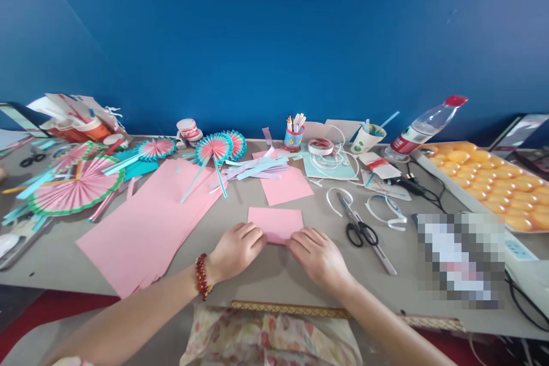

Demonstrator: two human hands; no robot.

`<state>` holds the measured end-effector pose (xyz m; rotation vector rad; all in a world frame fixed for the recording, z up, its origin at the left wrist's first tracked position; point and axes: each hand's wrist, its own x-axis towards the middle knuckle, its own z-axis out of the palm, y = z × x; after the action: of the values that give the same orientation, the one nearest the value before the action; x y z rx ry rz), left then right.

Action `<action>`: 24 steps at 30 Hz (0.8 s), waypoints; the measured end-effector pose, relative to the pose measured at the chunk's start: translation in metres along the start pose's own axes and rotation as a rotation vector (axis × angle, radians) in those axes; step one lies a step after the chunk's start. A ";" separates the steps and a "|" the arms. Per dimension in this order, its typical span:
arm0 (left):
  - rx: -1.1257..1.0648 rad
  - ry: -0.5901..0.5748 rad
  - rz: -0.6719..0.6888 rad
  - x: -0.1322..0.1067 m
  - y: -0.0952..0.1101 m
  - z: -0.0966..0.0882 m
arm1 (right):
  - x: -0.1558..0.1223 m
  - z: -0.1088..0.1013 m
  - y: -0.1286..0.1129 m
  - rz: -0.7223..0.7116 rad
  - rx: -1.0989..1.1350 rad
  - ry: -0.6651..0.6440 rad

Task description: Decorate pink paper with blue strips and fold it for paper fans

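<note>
A small pink sheet of paper (277,221) lies on the table in front of me, its near edge turned up in a narrow fold. My left hand (235,251), with a red bead bracelet (201,277) at the wrist, is closed on the sheet's near left corner. At the near right corner my right hand (319,257) grips the same sheet, fingers curled; both thumbs are mostly hidden. Another pink piece (286,186) lies just beyond it. Scissors with black handles (362,233) rest to the right of my right hand.
A stack of large pink sheets (150,223) spreads out on the left. Folded paper fans (79,186) lie beyond it. Paper strips (257,167), a roll of tape (321,147) and a tilted plastic bottle (422,128) stand toward the blue wall. An orange bumpy tray (484,177) is at right.
</note>
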<state>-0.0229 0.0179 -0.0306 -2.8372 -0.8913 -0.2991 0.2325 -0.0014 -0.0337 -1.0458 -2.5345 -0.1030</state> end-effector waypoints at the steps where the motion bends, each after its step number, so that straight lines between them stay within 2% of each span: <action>1: -0.012 -0.014 -0.009 -0.001 0.000 0.000 | 0.000 0.001 0.000 0.003 0.003 -0.014; 8: -0.152 -0.046 -0.135 -0.004 -0.004 0.002 | 0.002 0.005 0.004 0.080 0.020 -0.110; 14: -0.491 0.078 -0.314 0.002 -0.011 0.005 | 0.011 0.000 0.014 0.191 0.207 -0.156; 17: -0.599 0.099 -0.384 0.003 -0.015 0.006 | 0.016 0.000 0.020 0.256 0.318 -0.183; 21: -0.661 0.066 -0.449 0.005 -0.021 0.003 | 0.022 0.001 0.023 0.310 0.362 -0.223; 24: -0.718 -0.010 -0.434 0.009 -0.031 -0.001 | 0.025 0.001 0.023 0.325 0.333 -0.252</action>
<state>-0.0339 0.0471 -0.0247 -3.2092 -1.6912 -0.7991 0.2317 0.0317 -0.0264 -1.3767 -2.4332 0.5526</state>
